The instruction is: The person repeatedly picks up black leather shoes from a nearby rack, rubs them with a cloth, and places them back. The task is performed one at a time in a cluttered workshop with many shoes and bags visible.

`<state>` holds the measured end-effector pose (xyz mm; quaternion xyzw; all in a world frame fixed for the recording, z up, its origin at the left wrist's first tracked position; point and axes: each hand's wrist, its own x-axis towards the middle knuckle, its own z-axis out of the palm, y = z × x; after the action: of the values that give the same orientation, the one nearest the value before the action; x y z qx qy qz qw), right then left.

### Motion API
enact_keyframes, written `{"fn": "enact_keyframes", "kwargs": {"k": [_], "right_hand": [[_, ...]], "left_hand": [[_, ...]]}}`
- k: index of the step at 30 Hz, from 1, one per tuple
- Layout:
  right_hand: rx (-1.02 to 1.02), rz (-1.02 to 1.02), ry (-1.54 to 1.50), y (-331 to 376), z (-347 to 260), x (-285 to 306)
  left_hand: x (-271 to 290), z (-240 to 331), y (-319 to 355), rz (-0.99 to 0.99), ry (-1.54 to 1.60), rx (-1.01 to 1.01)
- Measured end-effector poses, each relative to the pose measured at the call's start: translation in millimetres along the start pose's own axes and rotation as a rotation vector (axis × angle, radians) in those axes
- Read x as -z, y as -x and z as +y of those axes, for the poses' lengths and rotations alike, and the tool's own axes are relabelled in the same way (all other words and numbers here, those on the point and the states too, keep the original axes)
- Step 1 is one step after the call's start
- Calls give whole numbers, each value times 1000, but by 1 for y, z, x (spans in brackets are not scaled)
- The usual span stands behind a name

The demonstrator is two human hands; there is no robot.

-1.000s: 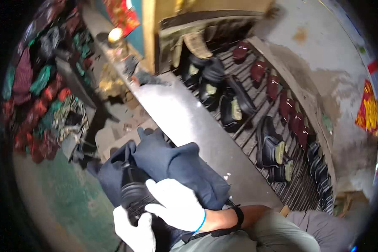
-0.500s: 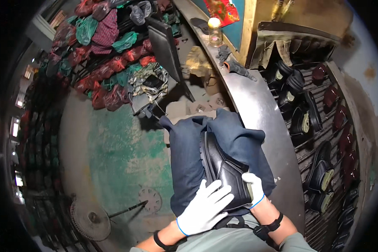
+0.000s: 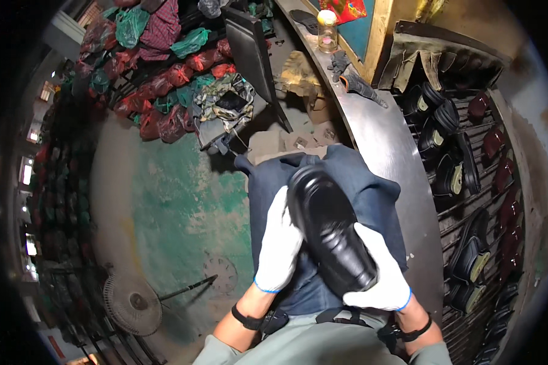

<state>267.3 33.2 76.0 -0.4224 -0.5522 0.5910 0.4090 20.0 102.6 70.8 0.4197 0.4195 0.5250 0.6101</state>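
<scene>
A glossy black leather shoe (image 3: 332, 228) is held up over my lap, one rounded end pointing away from me. My left hand (image 3: 279, 246), in a white glove, grips its left side near the far end; the fingertips are partly hidden behind the shoe. My right hand (image 3: 383, 274), also white-gloved, holds the near end from the right, with the thumb across its near edge and the other fingers along its right side. Dark blue cloth (image 3: 265, 201) covers my legs under the shoe.
At my right runs a metal-topped bench (image 3: 386, 140) bearing a dark glove (image 3: 360, 88) and a jar (image 3: 327, 33). Beyond it, black and dark red shoes stand on a slatted rack (image 3: 453, 222). A fan (image 3: 134, 302) is at lower left; a black chair (image 3: 248, 55) stands ahead.
The shoe has been lifted off my lap and turned. My left hand has moved from its near part to its left side; my right hand now grips its near end.
</scene>
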Motion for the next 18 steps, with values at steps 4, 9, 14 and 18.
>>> {"fn": "enact_keyframes", "kwargs": {"k": [4, 9, 14, 18], "right_hand": [[230, 108, 216, -40, -14, -18], [478, -54, 485, -88, -26, -59], [265, -230, 490, -32, 6, -73], [226, -256, 648, -9, 32, -76]], "left_hand": [[20, 30, 6, -80, -56, 56], [45, 45, 8, -85, -411, -45], [91, 29, 17, 21, -254, -9], [109, 7, 24, 138, -98, 10]]}}
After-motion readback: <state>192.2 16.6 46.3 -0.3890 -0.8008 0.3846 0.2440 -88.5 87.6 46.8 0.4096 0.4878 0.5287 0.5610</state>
